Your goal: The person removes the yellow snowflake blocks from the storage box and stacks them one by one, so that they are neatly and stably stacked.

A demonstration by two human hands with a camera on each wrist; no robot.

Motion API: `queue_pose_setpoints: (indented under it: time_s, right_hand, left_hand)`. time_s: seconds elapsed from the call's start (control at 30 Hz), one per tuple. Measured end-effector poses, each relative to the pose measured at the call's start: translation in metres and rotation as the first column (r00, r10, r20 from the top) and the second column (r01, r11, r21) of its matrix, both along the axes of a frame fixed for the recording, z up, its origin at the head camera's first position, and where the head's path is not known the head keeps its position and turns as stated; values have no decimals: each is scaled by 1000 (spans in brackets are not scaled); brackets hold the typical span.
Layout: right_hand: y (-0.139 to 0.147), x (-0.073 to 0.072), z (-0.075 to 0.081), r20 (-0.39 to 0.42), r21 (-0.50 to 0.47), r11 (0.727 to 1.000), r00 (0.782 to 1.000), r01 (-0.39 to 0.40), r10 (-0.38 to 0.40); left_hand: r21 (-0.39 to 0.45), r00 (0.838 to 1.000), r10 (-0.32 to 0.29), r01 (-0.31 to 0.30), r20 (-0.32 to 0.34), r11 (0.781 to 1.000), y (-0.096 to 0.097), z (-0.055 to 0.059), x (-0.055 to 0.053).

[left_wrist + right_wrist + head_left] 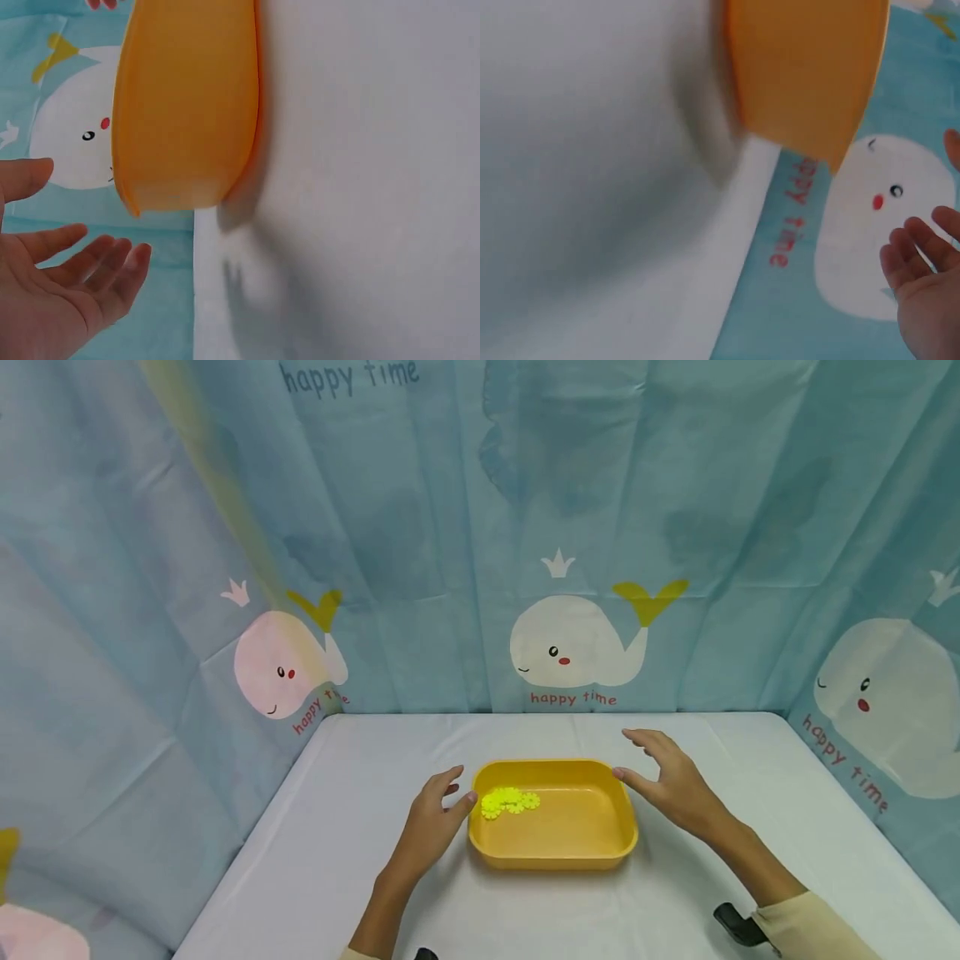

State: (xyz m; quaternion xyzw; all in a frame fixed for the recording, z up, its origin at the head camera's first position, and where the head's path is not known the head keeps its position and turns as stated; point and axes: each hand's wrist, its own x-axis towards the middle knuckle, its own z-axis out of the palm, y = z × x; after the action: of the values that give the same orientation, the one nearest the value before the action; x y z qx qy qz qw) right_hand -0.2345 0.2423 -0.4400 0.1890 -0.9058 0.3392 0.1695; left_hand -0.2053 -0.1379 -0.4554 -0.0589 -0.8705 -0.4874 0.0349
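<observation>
A yellow-orange plastic tray [585, 827] with rounded corners stands on the white table. Inside it, toward the left end, lies a small cluster of bright yellow flower-shaped pieces [506, 802]. My left hand [433, 818] is at the tray's left end, thumb and fingers spread apart and holding nothing; the left wrist view shows its palm [60, 300] facing the tray wall with a gap. Off the tray's right end, my right hand [678, 785] is held up with fingers extended, the thumb tip near the rim. In the right wrist view that hand [926, 277] is apart from the tray.
The white-covered table [315, 860] reaches back to a blue curtain [435, 527] printed with whales, which also hangs along both sides. A black strap end [738, 925] sticks out by the right sleeve [813, 927].
</observation>
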Motion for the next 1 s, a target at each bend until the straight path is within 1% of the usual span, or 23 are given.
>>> queue_pose_setpoints:
  time_s: [0.1,0.27,0.4,0.57,0.8,0.87,1.0]
  right_hand:
    - [-13,3,-1,2,-16,999,999,-39,39]
    - [-30,3,-5,33,-67,993,995,-93,95]
    - [-43,2,-10,97,-100,990,989,-103,113]
    - [-58,0,-13,160,-141,982,976,-123,145]
    - [-75,-5,-17,274,-171,978,948,-117,161]
    - [-80,-7,-20,290,-186,975,941,-120,171]
    - [-89,-11,-24,307,-172,978,937,-117,167]
  left_hand:
    - [35,1000,24,-25,20,999,5,-6,8]
    - [79,998,57,-60,34,995,8,-16,12]
    - [125,996,79,-85,51,989,11,-21,12]
    - [191,994,85,-98,75,977,14,-25,11]
    - [184,988,111,-129,105,974,16,-28,9]
    - [189,988,112,-131,106,973,16,-29,9]
    - [217,989,101,-124,112,968,14,-30,10]
